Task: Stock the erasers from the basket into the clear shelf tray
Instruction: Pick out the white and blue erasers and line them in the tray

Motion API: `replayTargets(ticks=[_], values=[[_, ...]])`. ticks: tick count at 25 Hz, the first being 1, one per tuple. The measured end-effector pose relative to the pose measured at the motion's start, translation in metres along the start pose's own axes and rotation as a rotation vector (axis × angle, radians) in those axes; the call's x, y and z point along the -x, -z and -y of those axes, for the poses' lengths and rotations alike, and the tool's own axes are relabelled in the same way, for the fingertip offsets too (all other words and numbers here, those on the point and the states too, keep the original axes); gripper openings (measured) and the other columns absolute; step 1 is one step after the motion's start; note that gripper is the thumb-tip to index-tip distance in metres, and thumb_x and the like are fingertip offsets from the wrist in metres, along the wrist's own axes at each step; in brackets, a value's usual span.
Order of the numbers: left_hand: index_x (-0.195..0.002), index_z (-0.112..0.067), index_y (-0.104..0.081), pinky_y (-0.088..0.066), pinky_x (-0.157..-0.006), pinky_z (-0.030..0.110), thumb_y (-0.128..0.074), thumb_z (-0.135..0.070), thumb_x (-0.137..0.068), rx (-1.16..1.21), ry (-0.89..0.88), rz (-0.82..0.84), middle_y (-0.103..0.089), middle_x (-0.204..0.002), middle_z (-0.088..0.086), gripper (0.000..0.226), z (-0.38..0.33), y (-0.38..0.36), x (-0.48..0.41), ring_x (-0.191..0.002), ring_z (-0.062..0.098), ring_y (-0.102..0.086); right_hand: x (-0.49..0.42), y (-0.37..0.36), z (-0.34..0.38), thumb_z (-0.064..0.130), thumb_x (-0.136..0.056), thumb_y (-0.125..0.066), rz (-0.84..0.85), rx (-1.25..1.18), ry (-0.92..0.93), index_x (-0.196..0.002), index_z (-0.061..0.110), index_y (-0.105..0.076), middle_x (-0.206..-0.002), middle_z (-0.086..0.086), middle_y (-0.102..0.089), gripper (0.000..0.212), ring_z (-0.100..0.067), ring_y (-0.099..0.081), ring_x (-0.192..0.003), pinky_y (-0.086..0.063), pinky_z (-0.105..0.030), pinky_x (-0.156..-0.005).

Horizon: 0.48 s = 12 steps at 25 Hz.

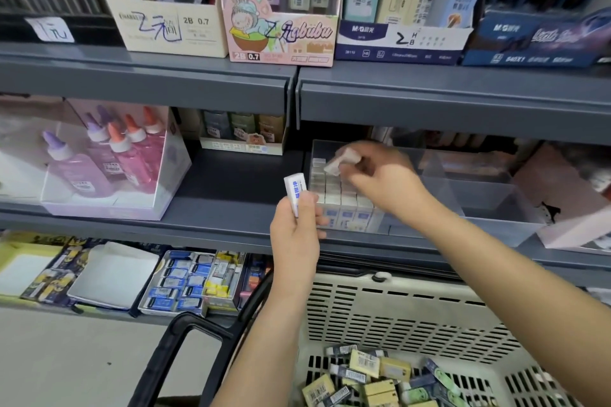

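Note:
A clear shelf tray (439,172) sits on the middle shelf, its left part filled with several upright white erasers (344,208) in rows. My right hand (380,175) reaches into the tray from above and pinches a white eraser (342,160), blurred by motion, over the back rows. My left hand (294,225) is just left of the tray's front corner and holds another white eraser with blue print (295,190) upright. A beige slotted basket (396,317) at the bottom holds several loose erasers (373,377), yellow, white and dark.
A black basket handle (172,350) curves at the lower left. Pink glue bottles in a clear box (109,162) stand on the same shelf, left of a bare gap. Pencil lead boxes (281,26) line the upper shelf. Eraser boxes (185,284) fill the lower shelf.

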<state>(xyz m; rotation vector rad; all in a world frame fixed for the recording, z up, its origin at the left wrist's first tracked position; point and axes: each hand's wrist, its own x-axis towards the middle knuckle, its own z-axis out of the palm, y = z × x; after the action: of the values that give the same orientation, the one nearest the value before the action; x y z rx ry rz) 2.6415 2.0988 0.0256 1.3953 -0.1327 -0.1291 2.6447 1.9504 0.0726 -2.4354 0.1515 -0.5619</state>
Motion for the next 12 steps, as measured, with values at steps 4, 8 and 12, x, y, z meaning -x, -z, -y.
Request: replayTargets(ticks=[4, 8, 12], values=[[-0.086, -0.02, -0.057, -0.046, -0.058, 0.022, -0.04, -0.02, -0.096, 0.043, 0.08, -0.054, -0.052, -0.074, -0.008, 0.02, -0.002, 0.001, -0.001, -0.067, 0.008, -0.051, -0.043, -0.004, -0.024, 0.016, -0.087, -0.058, 0.076, -0.111, -0.163, -0.102, 0.024, -0.061, -0.109, -0.006, -0.067, 0.018, -0.024, -0.065, -0.096, -0.052, -0.04, -0.089], [-0.09, -0.022, -0.057, -0.036, -0.058, 0.026, -0.035, -0.015, -0.094, 0.021, 0.11, -0.045, -0.047, -0.075, -0.002, 0.024, -0.001, 0.003, -0.004, -0.065, 0.009, -0.042, -0.071, -0.019, -0.034, 0.017, -0.091, -0.053, 0.141, 0.056, -0.123, -0.118, 0.014, -0.059, -0.119, -0.011, -0.062, 0.027, -0.025, -0.059, -0.107, -0.044, -0.032, -0.097], [-0.074, -0.01, -0.047, -0.034, -0.064, 0.031, -0.038, -0.017, -0.095, -0.156, 0.018, -0.004, -0.044, -0.083, 0.01, 0.024, 0.005, 0.004, -0.007, -0.077, 0.02, -0.041, -0.092, -0.024, -0.033, 0.032, -0.093, -0.047, 0.229, 0.191, -0.239, -0.112, 0.017, -0.06, -0.111, -0.008, -0.065, 0.028, -0.023, -0.059, -0.1, -0.043, -0.028, -0.085]])
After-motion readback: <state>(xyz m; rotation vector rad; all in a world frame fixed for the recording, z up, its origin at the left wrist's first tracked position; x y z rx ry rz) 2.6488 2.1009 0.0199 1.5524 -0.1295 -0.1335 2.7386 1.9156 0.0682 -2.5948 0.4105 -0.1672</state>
